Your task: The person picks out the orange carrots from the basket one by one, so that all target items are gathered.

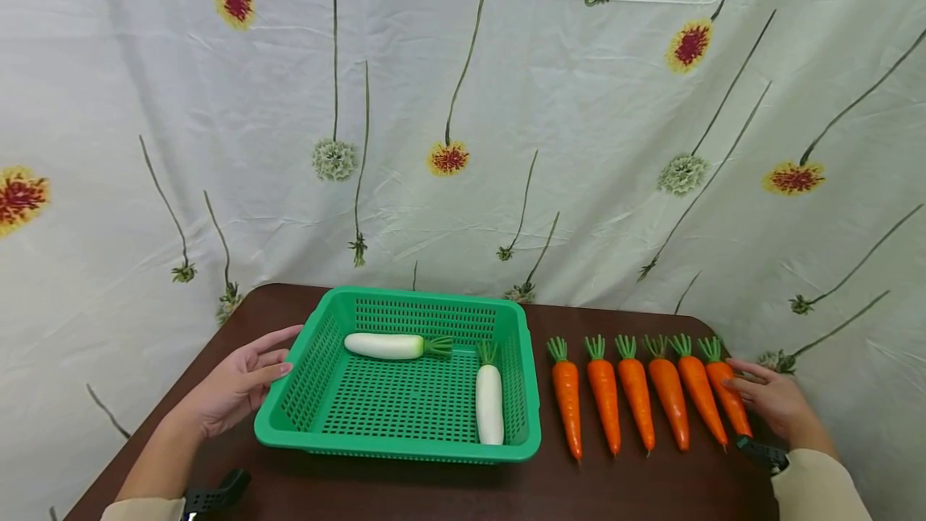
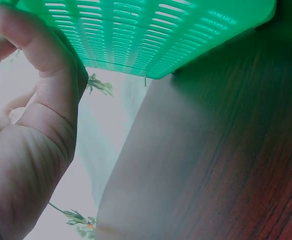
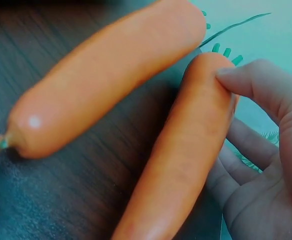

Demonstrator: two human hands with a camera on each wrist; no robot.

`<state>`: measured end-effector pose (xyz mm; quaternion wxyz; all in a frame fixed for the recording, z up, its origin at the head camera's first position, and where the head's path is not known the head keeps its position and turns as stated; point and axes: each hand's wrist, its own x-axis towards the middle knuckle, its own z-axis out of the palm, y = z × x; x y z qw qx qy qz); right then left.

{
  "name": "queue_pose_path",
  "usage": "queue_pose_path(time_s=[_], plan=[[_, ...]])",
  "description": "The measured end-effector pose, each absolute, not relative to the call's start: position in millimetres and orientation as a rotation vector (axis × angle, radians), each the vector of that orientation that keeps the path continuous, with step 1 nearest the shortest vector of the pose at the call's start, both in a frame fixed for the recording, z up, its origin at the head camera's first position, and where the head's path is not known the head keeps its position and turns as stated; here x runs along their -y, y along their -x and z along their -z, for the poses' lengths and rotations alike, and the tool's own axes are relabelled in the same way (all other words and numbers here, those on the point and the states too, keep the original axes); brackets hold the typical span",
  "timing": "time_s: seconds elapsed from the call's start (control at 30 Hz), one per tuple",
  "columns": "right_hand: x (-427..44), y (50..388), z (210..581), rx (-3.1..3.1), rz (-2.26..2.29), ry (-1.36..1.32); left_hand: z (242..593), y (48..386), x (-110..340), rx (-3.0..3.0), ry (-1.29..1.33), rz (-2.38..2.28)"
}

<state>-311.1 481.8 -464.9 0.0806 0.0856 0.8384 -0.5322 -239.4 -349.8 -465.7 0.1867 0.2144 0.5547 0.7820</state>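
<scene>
A green plastic basket (image 1: 398, 447) stands on the table, holding two white radishes: one radish (image 1: 383, 346) lies crosswise at the back, the other radish (image 1: 489, 404) lengthwise along the right side. My left hand (image 1: 235, 388) is at the basket's left rim, thumb and fingertips against the edge with the fingers loosely bent. Right of the basket, several orange carrots lie in a row, green tops away from me. On the rightmost carrot (image 3: 186, 150), my right hand (image 1: 777, 400) pinches near the leafy end. Its thumb is on top and its other fingers are at the far side.
Another carrot (image 1: 702, 400) lies just left of the held one. The dark brown table (image 1: 405, 493) ends at a rounded right corner. A white flowered cloth (image 1: 405, 87) hangs behind it. Each wrist wears a black strap, such as the left strap (image 1: 217, 493).
</scene>
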Motion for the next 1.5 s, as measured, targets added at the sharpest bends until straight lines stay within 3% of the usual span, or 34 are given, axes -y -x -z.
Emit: queue_pose_path(time_s=[0.5,1.5], plan=[[-477.8,315.1,459.1,-2.686,1.299,-0.199,467.5,239.9,352.1,-1.510,-0.649,-2.205],[-476.3,315.6,461.3,-2.629,1.335,-0.278,465.2,240.7,351.3,-1.495,-0.644,-2.191]])
